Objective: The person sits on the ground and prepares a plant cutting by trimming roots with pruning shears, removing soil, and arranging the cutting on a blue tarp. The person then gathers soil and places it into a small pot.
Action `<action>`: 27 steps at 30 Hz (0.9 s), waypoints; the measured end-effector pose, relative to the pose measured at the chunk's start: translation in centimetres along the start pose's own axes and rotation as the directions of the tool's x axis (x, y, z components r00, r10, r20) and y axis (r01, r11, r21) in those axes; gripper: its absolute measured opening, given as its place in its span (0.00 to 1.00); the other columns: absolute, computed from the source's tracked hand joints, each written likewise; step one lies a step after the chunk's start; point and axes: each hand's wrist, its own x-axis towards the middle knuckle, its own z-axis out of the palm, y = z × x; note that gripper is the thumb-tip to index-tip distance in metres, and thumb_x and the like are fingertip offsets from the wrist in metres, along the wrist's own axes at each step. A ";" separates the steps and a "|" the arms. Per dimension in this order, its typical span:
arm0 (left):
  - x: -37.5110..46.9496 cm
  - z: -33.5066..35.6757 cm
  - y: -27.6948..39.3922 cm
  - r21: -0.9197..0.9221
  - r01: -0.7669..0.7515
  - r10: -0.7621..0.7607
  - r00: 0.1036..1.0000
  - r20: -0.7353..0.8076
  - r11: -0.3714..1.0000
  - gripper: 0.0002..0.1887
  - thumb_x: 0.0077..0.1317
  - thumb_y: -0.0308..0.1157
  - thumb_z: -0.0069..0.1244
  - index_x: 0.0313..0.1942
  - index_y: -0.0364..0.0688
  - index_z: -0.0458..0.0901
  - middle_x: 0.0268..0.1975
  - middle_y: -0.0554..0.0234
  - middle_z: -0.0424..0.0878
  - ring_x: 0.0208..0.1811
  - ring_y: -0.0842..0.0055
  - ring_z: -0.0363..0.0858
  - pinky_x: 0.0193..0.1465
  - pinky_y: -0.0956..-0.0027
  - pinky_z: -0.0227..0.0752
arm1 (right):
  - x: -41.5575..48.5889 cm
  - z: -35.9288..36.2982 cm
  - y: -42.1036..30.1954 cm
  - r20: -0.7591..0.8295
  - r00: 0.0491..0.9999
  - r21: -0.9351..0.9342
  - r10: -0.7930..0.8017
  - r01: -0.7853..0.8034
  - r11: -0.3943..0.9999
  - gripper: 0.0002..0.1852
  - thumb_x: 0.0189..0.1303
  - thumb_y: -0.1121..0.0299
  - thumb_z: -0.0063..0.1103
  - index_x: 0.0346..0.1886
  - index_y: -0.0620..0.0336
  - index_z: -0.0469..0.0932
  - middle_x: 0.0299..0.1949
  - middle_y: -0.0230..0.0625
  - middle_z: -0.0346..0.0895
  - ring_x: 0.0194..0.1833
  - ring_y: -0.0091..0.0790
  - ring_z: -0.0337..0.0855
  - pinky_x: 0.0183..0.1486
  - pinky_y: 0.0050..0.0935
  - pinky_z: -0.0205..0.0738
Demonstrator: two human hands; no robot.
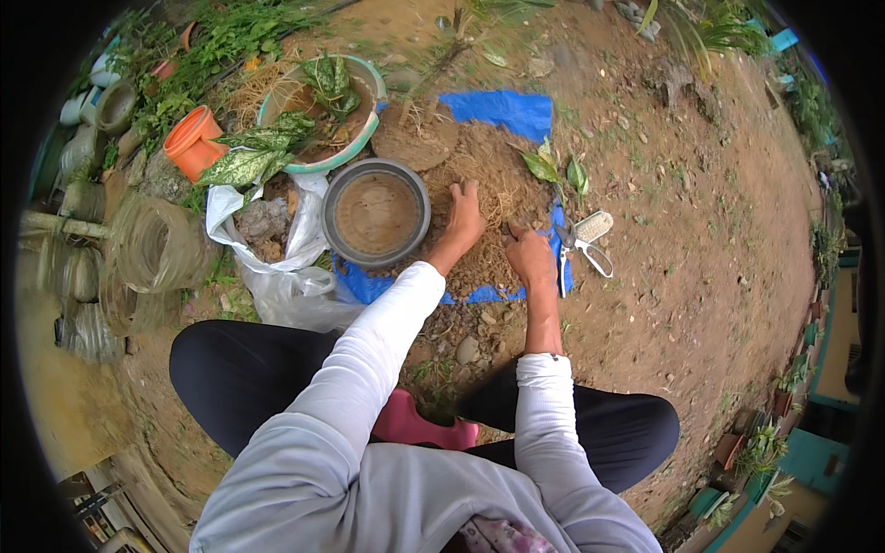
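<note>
A heap of loose brown soil (477,148) threaded with pale fibrous roots (508,204) lies on a blue plastic sheet (501,114). My left hand (464,220) touches the soil with bent fingers, just right of a dark round pot (330,220) filled with soil. Lower on the heap, my right hand (532,259) has its fingertips down among the soil and roots. Whether either hand pinches anything is hidden. Pruning shears (584,250) with white handles lie beside my right hand, close to an off-white, textured oblong object (594,225). Leafy cuttings (543,166) rest at the heap's right edge.
A white plastic bag (311,238) holding clods sits left of the pot. Behind stand a green-rimmed basin (363,138) with variegated plants and a tilted orange bucket (192,142). Cut clear plastic bottles (148,242) crowd the left. I sit over a pink stool (422,425).
</note>
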 end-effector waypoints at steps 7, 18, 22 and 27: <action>-0.4 -6.1 3.9 -0.142 -0.045 0.016 0.980 -0.201 0.989 0.36 0.46 0.22 0.60 0.58 0.38 0.62 0.53 0.38 0.66 0.54 0.44 0.69 0.57 0.54 0.66 | -3.6 -7.1 -6.7 -0.054 0.990 -0.179 -0.132 0.120 0.976 0.20 0.58 0.57 0.56 0.55 0.37 0.77 0.47 0.47 0.80 0.50 0.50 0.79 0.54 0.43 0.72; -2.1 -17.1 -7.0 -0.252 0.338 -0.366 0.928 -0.073 0.907 0.42 0.40 0.29 0.65 0.59 0.39 0.66 0.54 0.39 0.72 0.51 0.50 0.77 0.55 0.60 0.71 | -4.6 -2.2 -15.6 0.082 0.887 -0.362 -0.454 0.451 0.816 0.17 0.59 0.66 0.49 0.50 0.39 0.81 0.43 0.44 0.82 0.44 0.45 0.83 0.47 0.38 0.77; -2.8 -18.0 -6.5 -0.029 0.361 -0.362 0.930 -0.064 0.932 0.32 0.43 0.26 0.61 0.54 0.42 0.77 0.49 0.47 0.79 0.52 0.56 0.77 0.56 0.62 0.71 | -2.2 0.9 -13.3 -0.002 0.860 -0.452 -0.510 0.454 0.768 0.16 0.59 0.70 0.49 0.47 0.41 0.82 0.41 0.43 0.82 0.43 0.42 0.84 0.44 0.36 0.79; -3.5 -17.7 -8.2 0.155 0.157 -0.104 0.947 -0.304 0.975 0.20 0.49 0.20 0.55 0.44 0.47 0.85 0.46 0.46 0.81 0.50 0.57 0.78 0.55 0.61 0.70 | -1.0 0.1 -12.7 0.142 0.902 -0.394 -0.408 0.430 0.812 0.13 0.59 0.70 0.49 0.42 0.52 0.83 0.43 0.45 0.82 0.49 0.41 0.82 0.47 0.36 0.78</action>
